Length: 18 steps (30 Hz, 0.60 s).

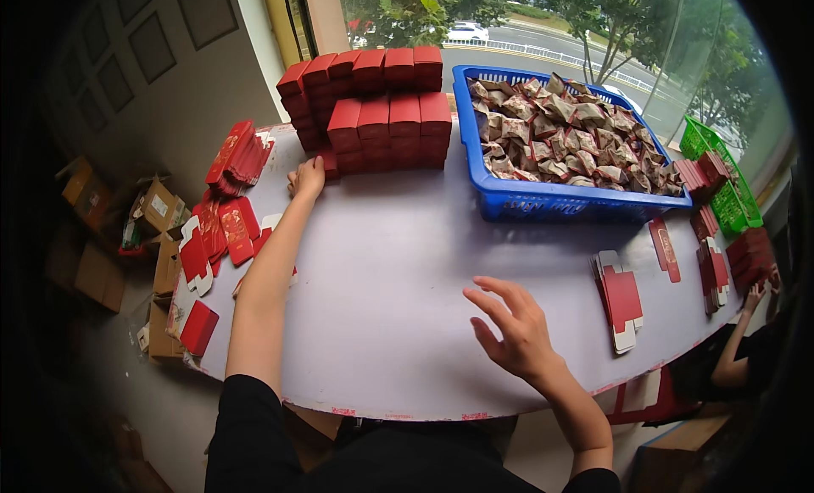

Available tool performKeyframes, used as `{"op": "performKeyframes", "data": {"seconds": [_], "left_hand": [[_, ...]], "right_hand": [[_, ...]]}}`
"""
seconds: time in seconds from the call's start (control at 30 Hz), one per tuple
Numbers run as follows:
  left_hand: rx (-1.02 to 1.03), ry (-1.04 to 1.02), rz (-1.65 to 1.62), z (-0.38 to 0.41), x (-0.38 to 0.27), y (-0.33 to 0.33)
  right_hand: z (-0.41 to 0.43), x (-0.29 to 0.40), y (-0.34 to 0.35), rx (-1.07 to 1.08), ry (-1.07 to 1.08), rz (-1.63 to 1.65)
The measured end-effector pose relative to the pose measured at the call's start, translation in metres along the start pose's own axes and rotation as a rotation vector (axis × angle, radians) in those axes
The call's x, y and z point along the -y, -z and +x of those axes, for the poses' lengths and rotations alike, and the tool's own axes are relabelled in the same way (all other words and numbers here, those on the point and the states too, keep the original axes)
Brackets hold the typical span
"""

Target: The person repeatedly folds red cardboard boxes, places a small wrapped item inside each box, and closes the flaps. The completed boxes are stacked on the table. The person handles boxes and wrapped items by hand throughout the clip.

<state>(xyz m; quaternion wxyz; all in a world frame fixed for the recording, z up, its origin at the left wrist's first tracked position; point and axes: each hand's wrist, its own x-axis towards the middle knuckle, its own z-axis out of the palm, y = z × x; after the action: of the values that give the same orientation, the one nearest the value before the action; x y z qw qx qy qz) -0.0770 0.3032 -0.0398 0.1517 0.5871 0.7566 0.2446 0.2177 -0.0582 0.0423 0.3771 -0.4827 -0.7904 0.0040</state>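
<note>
My left hand (307, 177) reaches to the far left of the table, right against a small red box (329, 165) at the foot of a stack. Its curled fingers partly hide that box, so whether they grip it is unclear. Closed red cardboard boxes (389, 134) rise in stepped rows just beyond. Over the table's middle right, my right hand (512, 331) hovers with fingers apart and nothing in them. Nearest to it on the right lies a pile of flat red-and-white carton blanks (620, 302).
A blue plastic basket (572, 197) full of small wrapped packets (566, 130) stands at the back right. Red printed sleeves (236, 229) and a red box (199, 327) lie on the left. A green basket (731, 200) and a co-worker's hand (755, 297) are at far right.
</note>
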Motion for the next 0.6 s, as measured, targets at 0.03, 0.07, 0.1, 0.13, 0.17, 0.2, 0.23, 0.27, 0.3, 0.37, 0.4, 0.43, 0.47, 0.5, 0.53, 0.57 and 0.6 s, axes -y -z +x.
{"op": "performKeyframes", "data": {"seconds": [0.03, 0.07, 0.1, 0.13, 0.17, 0.2, 0.23, 0.27, 0.3, 0.37, 0.4, 0.43, 0.47, 0.5, 0.53, 0.57, 0.6], "left_hand": [[-0.008, -0.011, 0.003, 0.000, 0.001, -0.001], [-0.017, -0.022, 0.006, 0.000, 0.002, -0.002], [-0.025, -0.031, 0.011, 0.000, 0.003, -0.001], [0.003, -0.032, -0.018, 0.001, 0.007, 0.000], [-0.051, -0.040, -0.068, 0.001, 0.011, 0.002], [-0.090, -0.064, -0.127, -0.002, 0.005, -0.002], [-0.134, -0.078, -0.181, -0.005, 0.004, -0.004], [-0.198, -0.072, -0.223, -0.013, 0.006, 0.006], [-0.221, -0.154, -0.336, -0.020, 0.007, 0.011], [-0.257, -0.323, -0.562, -0.042, 0.011, 0.018], [-0.203, -0.315, -0.681, -0.076, -0.010, 0.029], [-0.087, -0.353, -0.768, -0.102, -0.020, 0.038], [0.030, -0.388, -0.851, -0.126, -0.027, 0.044], [0.136, -0.415, -0.831, -0.152, -0.033, 0.053], [0.234, -0.438, -0.802, -0.176, -0.036, 0.063], [0.299, -0.459, -0.796, -0.196, -0.035, 0.070], [0.366, -0.482, -0.791, -0.213, -0.034, 0.074]], "right_hand": [[-0.006, -0.004, 0.008, -0.042, -0.012, -0.021], [-0.013, -0.009, 0.017, -0.086, -0.059, -0.042], [-0.022, -0.016, 0.027, -0.129, -0.107, -0.060], [-0.031, -0.023, 0.036, -0.162, -0.162, -0.123], [-0.040, -0.033, 0.046, -0.195, -0.215, -0.185], [-0.051, -0.042, 0.062, -0.197, -0.312, -0.347], [-0.060, -0.053, 0.075, -0.193, -0.403, -0.499], [-0.070, -0.066, 0.080, -0.138, -0.495, -0.666], [-0.082, -0.077, 0.087, -0.084, -0.587, -0.844], [-0.095, -0.093, 0.098, 0.017, -0.803, -0.888], [-0.100, -0.100, 0.105, 0.060, -0.930, -0.761], [-0.100, -0.102, 0.112, 0.098, -1.051, -0.629], [-0.094, -0.098, 0.116, 0.116, -1.132, -0.547], [-0.088, -0.095, 0.116, 0.098, -1.130, -0.565], [-0.081, -0.092, 0.113, 0.083, -1.121, -0.574], [-0.078, -0.089, 0.112, 0.067, -1.111, -0.584], [-0.079, -0.088, 0.112, 0.041, -1.060, -0.633]]}}
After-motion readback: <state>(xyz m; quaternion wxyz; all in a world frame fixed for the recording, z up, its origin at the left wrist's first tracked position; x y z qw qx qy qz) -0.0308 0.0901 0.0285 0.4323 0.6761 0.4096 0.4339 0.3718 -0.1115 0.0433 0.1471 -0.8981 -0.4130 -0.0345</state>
